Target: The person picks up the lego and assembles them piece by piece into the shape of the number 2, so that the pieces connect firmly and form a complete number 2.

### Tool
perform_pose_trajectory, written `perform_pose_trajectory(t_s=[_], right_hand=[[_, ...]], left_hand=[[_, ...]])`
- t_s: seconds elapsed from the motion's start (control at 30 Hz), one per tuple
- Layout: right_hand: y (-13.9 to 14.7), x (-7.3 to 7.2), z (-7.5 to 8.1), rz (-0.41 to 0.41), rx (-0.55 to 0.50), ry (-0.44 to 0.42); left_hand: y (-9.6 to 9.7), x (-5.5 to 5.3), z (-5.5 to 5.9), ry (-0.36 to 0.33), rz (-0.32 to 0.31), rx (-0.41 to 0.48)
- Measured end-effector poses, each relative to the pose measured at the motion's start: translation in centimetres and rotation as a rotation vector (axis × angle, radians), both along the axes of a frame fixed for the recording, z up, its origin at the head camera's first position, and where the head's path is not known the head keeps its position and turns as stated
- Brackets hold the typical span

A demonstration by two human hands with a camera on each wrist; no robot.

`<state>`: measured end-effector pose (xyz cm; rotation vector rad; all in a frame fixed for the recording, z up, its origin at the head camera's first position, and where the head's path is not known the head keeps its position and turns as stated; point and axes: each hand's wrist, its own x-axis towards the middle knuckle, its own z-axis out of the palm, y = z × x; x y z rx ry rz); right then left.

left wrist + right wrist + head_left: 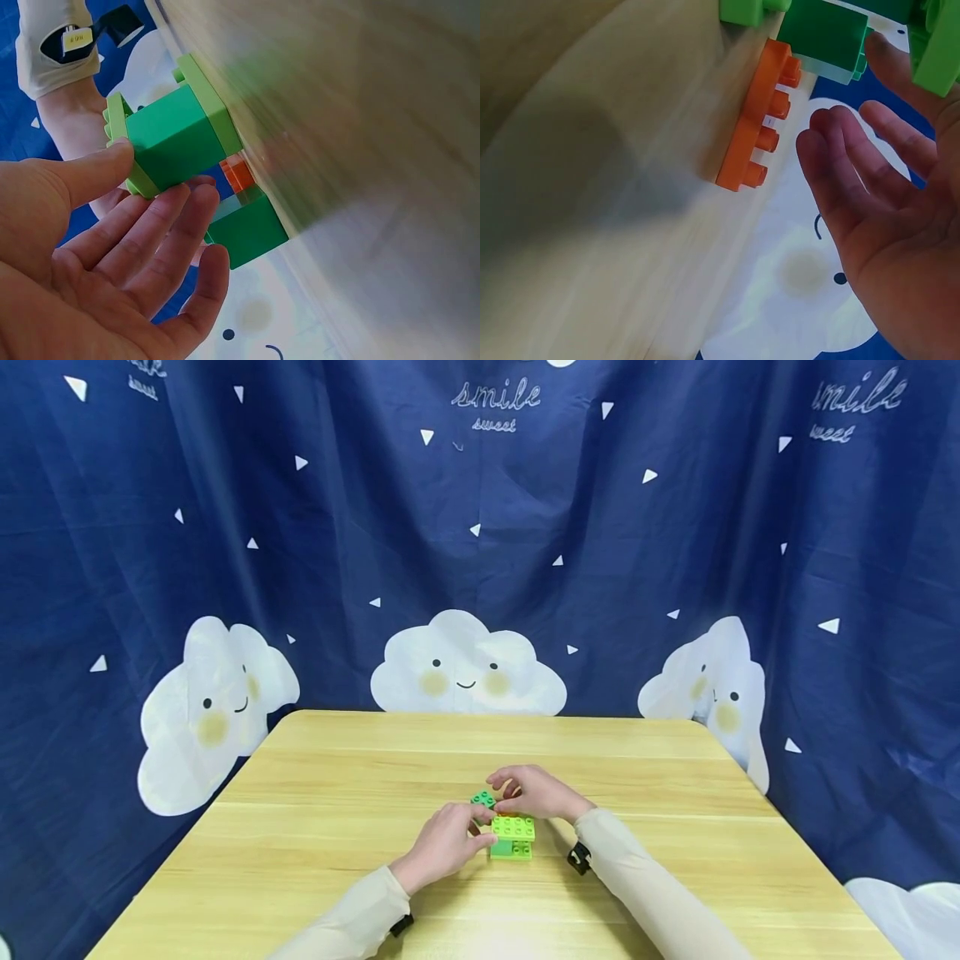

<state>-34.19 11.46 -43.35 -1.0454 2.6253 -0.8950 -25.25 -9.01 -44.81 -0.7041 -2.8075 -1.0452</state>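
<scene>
A small toy building-brick stack has a studded lime-green plate (513,828) on top, a green brick (169,133) beneath it and a lower lime-green plate (512,857). My left hand (446,839) is at the stack's left end and pinches the upper plate, thumb at its near side and index finger at the back edge. Partly hidden behind the plate, my right hand (536,789) reaches in from the far right with relaxed, spread fingers. Below its fingers lies an orange studded brick (755,116). Another green brick (483,797) stands behind the stack.
Everything sits on a light wooden table (337,793). A dark blue curtain (480,527) with white clouds and triangles hangs around its back and sides. Both sleeves cross the table's near part, with black wrist devices (579,858) strapped on.
</scene>
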Motion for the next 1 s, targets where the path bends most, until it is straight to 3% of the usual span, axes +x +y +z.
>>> perform_pose_trajectory(t_s=[0.4,1.0], right_hand=[[-1.3,-0.5,0.1,0.043,0.028,-0.017],[-1.7,-0.5,0.0,0.076,0.062,0.041]], left_hand=[[-0.1,0.2,0.1,-0.010,-0.010,0.017],[-0.1,0.2,0.1,-0.001,-0.005,0.009]])
